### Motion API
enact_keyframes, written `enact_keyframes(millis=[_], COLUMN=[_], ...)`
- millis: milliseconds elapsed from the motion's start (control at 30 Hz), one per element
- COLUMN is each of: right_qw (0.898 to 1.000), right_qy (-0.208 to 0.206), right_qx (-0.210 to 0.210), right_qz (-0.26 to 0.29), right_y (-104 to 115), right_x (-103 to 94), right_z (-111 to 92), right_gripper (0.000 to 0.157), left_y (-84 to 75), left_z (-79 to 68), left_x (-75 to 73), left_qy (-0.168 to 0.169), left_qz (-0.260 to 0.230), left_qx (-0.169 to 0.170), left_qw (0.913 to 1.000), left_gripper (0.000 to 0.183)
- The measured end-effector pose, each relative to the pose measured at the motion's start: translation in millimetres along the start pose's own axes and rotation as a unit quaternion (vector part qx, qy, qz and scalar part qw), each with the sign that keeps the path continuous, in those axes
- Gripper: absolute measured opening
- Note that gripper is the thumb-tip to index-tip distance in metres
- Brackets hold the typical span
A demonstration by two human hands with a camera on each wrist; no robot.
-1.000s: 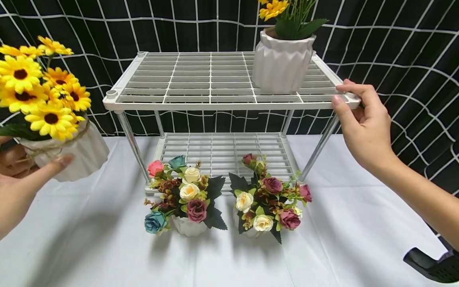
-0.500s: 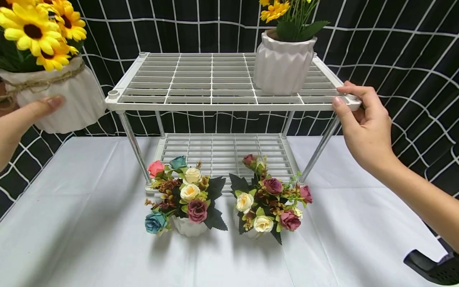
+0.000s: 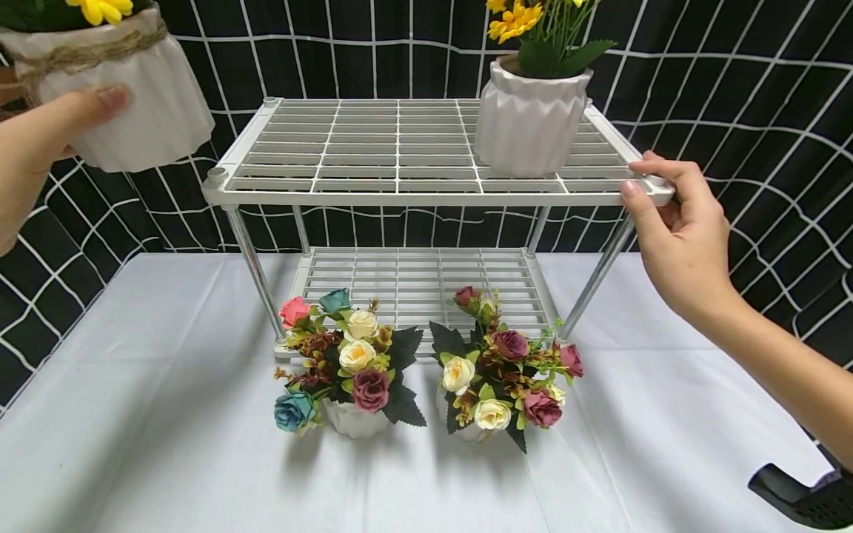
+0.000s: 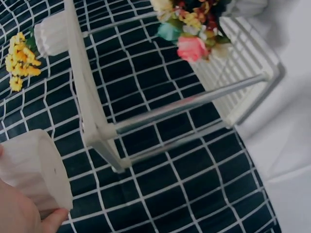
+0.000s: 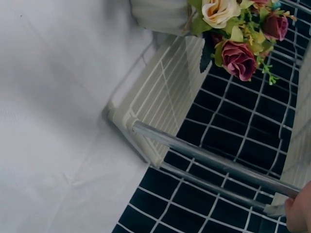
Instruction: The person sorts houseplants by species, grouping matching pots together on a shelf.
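Note:
My left hand [image 3: 49, 141] grips a white ribbed flower pot [image 3: 143, 111] with twine round its rim and yellow flowers, most of them cut off by the top edge. It is in the air, to the left of the upper shelf [image 3: 360, 198] of a white two-tier rack. In the left wrist view the underside of this pot [image 4: 54, 170] shows. With thumb and fingers, my right hand [image 3: 693, 229] holds the front right corner of that shelf. A second white pot [image 3: 533, 118] with yellow flowers stands on the shelf's right part.
Two small white pots with artificial roses [image 3: 356, 355] [image 3: 509, 344] stand on the white tablecloth [image 3: 200, 459] before the lower shelf [image 3: 420, 259]. A black cloth with white grid lines [image 3: 440, 44] hangs behind. A black object [image 3: 800, 496] lies at the lower right.
My left hand has raised the sunflower pot from beside the rack to above the upper shelf's level. The right hand keeps its hold on the shelf corner.

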State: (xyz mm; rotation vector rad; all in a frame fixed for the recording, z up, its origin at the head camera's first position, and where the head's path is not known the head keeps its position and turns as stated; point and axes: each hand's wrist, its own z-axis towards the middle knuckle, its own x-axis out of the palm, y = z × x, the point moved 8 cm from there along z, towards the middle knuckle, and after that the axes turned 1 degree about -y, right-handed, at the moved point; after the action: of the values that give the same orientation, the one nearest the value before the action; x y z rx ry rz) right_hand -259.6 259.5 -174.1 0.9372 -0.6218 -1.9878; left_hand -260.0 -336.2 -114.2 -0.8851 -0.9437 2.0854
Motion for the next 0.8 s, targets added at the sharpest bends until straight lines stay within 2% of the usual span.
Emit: enact_keyframes(millis=[33,133,167,267,400,600,800], right_qw=[1.0,1.0,1.0,1.0,1.0,1.0,1.0], right_qy=[-0.001,-0.003,-0.003,-0.005,-0.006,-0.007,-0.006], right_qx=[0.001,0.003,0.003,0.002,0.0,0.002,0.004], right_qz=[0.0,-0.002,-0.002,-0.004,-0.004,-0.002,-0.001], right_y=[0,-1,-1,-1,0,0,-1], right_x=[0.0,0.6,0.8,0.6,-0.3,-0.5,0.5], right_z=[0,0,0,0,0,-1,-1], right_gripper=[0.031,0.031,0.032,0.032,0.032,0.032,0.032], left_y=[-21.6,-31.9,-36.9,-62.0,-89.9,-104.8,-110.5], left_z=[-13.7,-9.3,-9.5,-22.7,-39.8,-45.3,-45.1], left_x=[6.5,17.6,22.3,39.0,62.1,92.5,118.3], left_qy=[-0.01,-0.004,0.004,0.03,0.048,0.066,0.088], left_qz=[-0.019,-0.037,-0.027,0.012,0.012,-0.017,-0.026], left_qx=[0.011,0.039,0.046,0.061,0.077,0.085,0.077], left_qw=[0.9997,0.9986,0.9986,0.9976,0.9958,0.9941,0.9928], left_gripper=[0.066,0.076,0.077,0.076,0.07,0.068,0.07])
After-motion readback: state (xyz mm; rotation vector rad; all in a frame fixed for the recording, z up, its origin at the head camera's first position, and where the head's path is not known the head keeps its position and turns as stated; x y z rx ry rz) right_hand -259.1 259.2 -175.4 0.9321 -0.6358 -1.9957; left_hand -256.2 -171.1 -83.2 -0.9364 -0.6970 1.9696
